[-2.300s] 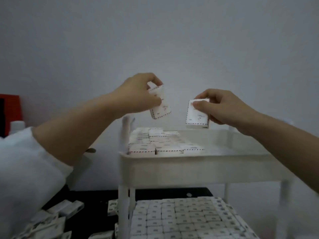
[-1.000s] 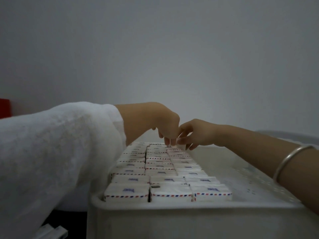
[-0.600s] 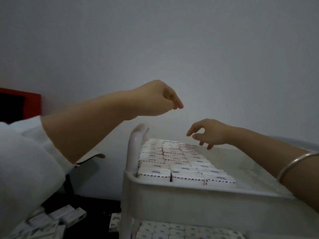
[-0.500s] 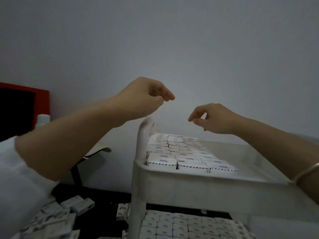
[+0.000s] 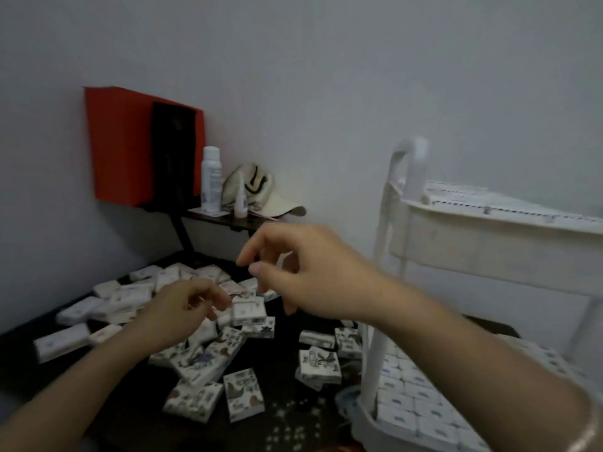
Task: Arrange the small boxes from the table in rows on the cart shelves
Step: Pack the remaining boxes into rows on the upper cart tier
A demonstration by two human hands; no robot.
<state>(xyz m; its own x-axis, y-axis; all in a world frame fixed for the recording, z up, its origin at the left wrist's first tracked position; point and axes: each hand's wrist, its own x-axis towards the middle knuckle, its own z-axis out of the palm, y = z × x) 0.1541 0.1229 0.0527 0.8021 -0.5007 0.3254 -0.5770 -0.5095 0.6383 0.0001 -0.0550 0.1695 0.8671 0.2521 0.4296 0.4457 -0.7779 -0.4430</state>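
1. The left hand (image 5: 182,309) reaches low over the heap with its fingers curled. The fingertips meet the left edge of one small box (image 5: 248,312), which is tipped up with its face toward me. It's too blurred for me to tell whether the pinch has actually closed.
2. The right hand (image 5: 313,282) hovers just above and beside it with the fingers loosely bent, holding nothing. A bracelet (image 5: 584,432) shows on that wrist.
3. Around both hands, the loose boxes (image 5: 202,360) lie scattered at every angle across the dark table (image 5: 280,386), some flat and some overlapping. There are still plenty of them.
4. To the right stands the white cart (image 5: 408,177). Its top shelf (image 5: 489,243) carries neat rows (image 5: 463,200) at the near end, though the view cuts off the rest of it.
5. The lower shelf (image 5: 362,415) looks packed edge to edge with rows of boxes (image 5: 411,396), so that level seems finished.
6. My guess is the job is well past halfway, but not close to done, since the heap on the table has many more trips in it.
7. Against the wall behind sit a red box (image 5: 120,145), a white bottle (image 5: 210,181) and a cap (image 5: 261,194).
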